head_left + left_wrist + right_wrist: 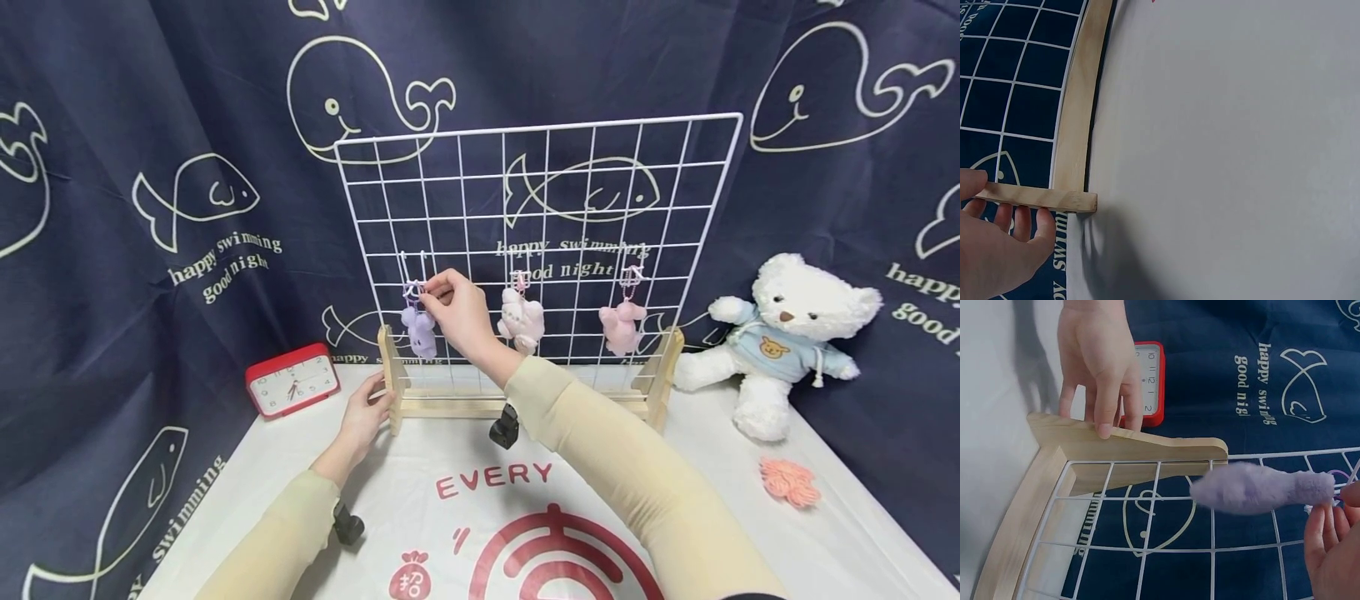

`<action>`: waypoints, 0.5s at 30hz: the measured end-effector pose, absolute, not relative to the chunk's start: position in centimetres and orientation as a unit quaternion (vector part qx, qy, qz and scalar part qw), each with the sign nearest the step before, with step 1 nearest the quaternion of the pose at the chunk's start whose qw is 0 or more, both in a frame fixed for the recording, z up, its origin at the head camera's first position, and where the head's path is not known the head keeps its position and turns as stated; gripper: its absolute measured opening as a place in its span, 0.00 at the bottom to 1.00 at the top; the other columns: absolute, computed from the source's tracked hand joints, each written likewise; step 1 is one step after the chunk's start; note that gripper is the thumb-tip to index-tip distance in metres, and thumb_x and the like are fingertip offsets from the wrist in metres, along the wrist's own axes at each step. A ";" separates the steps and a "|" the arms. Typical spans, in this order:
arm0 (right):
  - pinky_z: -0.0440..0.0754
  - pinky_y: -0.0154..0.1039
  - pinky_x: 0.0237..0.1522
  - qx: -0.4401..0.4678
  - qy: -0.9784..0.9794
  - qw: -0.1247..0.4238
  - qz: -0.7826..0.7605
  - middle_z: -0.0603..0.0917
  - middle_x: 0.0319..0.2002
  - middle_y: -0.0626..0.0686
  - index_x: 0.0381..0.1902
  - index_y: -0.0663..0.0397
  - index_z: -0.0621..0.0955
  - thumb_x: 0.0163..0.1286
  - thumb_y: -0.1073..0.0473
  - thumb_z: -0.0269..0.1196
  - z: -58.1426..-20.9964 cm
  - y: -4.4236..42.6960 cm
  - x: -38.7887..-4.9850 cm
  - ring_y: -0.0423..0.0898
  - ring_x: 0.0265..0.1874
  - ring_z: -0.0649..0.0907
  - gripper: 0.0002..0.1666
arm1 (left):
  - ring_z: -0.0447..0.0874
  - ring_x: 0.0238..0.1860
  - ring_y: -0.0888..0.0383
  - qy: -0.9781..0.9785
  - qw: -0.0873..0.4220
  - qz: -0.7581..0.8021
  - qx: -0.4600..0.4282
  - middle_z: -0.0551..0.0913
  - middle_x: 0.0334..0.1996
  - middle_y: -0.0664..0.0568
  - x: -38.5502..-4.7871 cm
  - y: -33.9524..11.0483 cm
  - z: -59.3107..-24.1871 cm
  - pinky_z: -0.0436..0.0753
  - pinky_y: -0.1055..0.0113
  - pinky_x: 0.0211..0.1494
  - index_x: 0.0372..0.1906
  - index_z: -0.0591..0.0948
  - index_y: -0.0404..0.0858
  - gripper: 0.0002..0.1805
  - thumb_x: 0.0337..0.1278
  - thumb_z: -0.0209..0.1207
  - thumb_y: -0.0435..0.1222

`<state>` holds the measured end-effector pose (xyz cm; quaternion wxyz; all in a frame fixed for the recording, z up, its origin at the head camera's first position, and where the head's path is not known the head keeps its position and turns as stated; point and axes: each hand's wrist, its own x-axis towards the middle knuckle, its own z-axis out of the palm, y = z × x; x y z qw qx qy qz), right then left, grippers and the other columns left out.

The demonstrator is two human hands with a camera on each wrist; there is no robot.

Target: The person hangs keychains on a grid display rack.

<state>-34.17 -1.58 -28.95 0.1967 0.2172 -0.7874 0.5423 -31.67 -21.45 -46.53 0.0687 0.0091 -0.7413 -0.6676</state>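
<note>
My right hand (461, 312) is at the left part of a white wire grid rack (547, 130). Its thumb and fingertips pinch the top of a purple plush keychain (421, 333), by a white hook; whether the ring sits on the hook is hidden by the fingers. In the right wrist view the plush (1254, 487) hangs from these fingertips, in front of the grid. My left hand (366, 417) holds the left wooden foot (1041, 197) of the rack, thumb on one side and fingers on the other. A white plush keychain (522, 321) and a pink plush keychain (622, 327) hang farther right.
A red alarm clock (294, 384) stands left of the rack. On the right a white teddy bear (780, 333) in a blue top sits behind a coral-coloured item (789, 482). A dark printed curtain (202, 100) hangs behind the white tablecloth (420, 533).
</note>
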 end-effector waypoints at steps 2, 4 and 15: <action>0.80 0.31 0.34 0.223 -0.794 0.207 0.526 0.84 0.36 0.53 0.42 0.59 0.82 0.69 0.65 0.68 -29.1 -1.3 -34.0 0.47 0.33 0.84 0.06 | 0.71 0.66 0.34 -0.744 0.070 -0.665 0.010 0.69 0.67 0.28 -31.7 -21.4 -46.6 0.75 0.41 0.67 0.75 0.64 0.30 0.28 0.75 0.53 0.28; 0.81 0.33 0.37 0.234 -0.794 0.216 0.518 0.84 0.37 0.54 0.42 0.60 0.82 0.69 0.66 0.68 -29.3 -1.0 -33.9 0.48 0.34 0.84 0.06 | 0.71 0.65 0.34 -0.746 0.071 -0.662 0.010 0.70 0.67 0.28 -31.6 -21.4 -46.7 0.75 0.42 0.67 0.75 0.64 0.30 0.28 0.75 0.53 0.29; 0.81 0.32 0.34 0.324 -0.756 0.232 0.519 0.81 0.35 0.52 0.40 0.60 0.82 0.68 0.70 0.66 -30.5 0.6 -31.8 0.43 0.31 0.80 0.04 | 0.73 0.34 0.63 -0.774 0.204 -0.591 0.097 0.79 0.38 0.46 -30.2 -20.5 -46.3 0.75 0.77 0.32 0.52 0.80 0.30 0.14 0.63 0.56 0.26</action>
